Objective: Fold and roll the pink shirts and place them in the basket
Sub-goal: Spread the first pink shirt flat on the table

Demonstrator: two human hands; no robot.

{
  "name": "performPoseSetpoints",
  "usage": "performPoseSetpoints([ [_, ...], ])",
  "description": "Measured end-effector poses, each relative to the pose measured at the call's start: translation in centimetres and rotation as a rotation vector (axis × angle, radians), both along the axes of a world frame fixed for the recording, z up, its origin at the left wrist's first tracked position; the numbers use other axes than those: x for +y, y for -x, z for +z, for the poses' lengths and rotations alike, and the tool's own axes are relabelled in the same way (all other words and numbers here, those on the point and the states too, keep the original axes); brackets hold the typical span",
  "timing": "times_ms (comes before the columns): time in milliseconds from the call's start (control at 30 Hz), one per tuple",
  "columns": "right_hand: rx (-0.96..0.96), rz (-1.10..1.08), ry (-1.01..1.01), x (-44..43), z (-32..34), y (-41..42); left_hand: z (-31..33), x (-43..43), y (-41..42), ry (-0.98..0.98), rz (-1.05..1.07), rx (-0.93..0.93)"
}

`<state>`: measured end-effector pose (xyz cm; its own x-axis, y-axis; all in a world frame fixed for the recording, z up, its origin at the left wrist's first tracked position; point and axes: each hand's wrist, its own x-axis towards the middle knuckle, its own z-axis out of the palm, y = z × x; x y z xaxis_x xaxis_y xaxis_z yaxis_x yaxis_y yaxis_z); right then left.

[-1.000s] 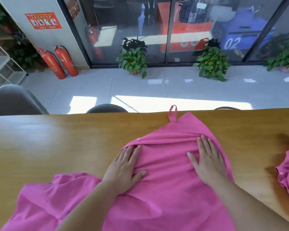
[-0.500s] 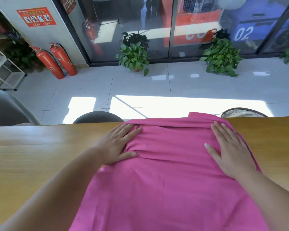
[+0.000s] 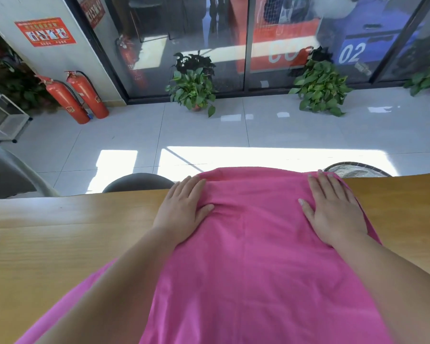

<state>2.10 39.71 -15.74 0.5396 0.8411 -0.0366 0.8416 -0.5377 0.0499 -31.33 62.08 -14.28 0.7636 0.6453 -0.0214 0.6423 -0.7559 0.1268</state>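
Container: a basket (image 3: 358, 170) shows beyond the far edge of the table (image 3: 60, 244), right of centre; only an arc of its round dark rim and a pale, net-like inner surface is visible; its contents cannot be determined.

Work item: one pink shirt (image 3: 246, 256) lies on the table, running from the far edge to the near bottom of the view; the fabric is matte, soft and finely woven; its far end forms a rounded fold that bulges at the table's far edge; shallow creases gather between the two hands; a flap spreads to the near left under the left forearm.

Left hand (image 3: 183, 211): palm down, fingers straight and close together, pressing flat on the shirt's left margin; it grips nothing.

Right hand (image 3: 333, 209): palm down, fingers straight, thumb spread, pressing flat on the shirt's right side; fingertips reach the far fold; it grips nothing.

Table: light wood, smooth, with visible grain.

Surroundings: a dark rounded chair back (image 3: 138, 182) just beyond the table; glossy grey floor tiles; two red cylindrical fire extinguishers (image 3: 76, 98) by the wall; two leafy potted plants (image 3: 194, 88) before the glass doors.
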Motion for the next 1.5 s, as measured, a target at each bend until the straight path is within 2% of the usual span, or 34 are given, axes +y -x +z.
performPoseSetpoints([
  [100,-0.023,-0.05,0.027,-0.2,1.6,2.2,0.8,-4.1,2.2,-0.012,0.049,0.011],
  [233,0.074,-0.154,-0.085,-3.8,3.8,8.9,1.5,-9.7,7.1,-0.039,0.074,0.031],
  [333,0.124,-0.167,-0.115,-10.5,3.9,16.4,0.7,-15.3,12.2,-0.042,0.013,0.049],
  [433,0.136,-0.171,-0.065,-18.8,2.5,23.1,-0.9,-20.8,17.0,-0.031,-0.051,0.051],
  [600,0.158,-0.178,0.075,-30.0,1.7,28.9,-0.9,-26.7,20.9,0.032,0.13,0.067],
  [867,0.214,-0.285,0.287,-36.9,3.7,29.0,-1.1,-34.5,25.4,0.115,0.114,0.199],
  [1000,0.272,-0.341,0.294,-37.7,5.8,28.7,0.1,-37.3,26.6,0.12,0.142,0.178],
  [1067,0.286,-0.274,0.302,-39.0,5.8,29.2,1.0,-39.2,27.7,0.172,0.201,0.18],
  [1167,0.327,-0.23,0.313,-41.4,5.3,29.5,1.4,-41.9,30.0,0.249,0.17,0.192],
  [1233,0.344,-0.287,0.294,-42.0,5.6,29.2,1.8,-43.3,31.8,0.237,0.132,0.17],
  [1333,0.316,-0.327,0.299,-40.8,6.6,29.3,2.3,-45.2,35.0,0.194,0.223,0.208],
  [1400,0.261,-0.216,0.277,-39.1,6.8,30.9,2.8,-46.2,37.0,0.189,0.306,0.241],
  [1500,0.277,0.141,0.245,-36.2,7.0,35.7,2.7,-46.8,40.1,0.24,0.389,0.285],
])
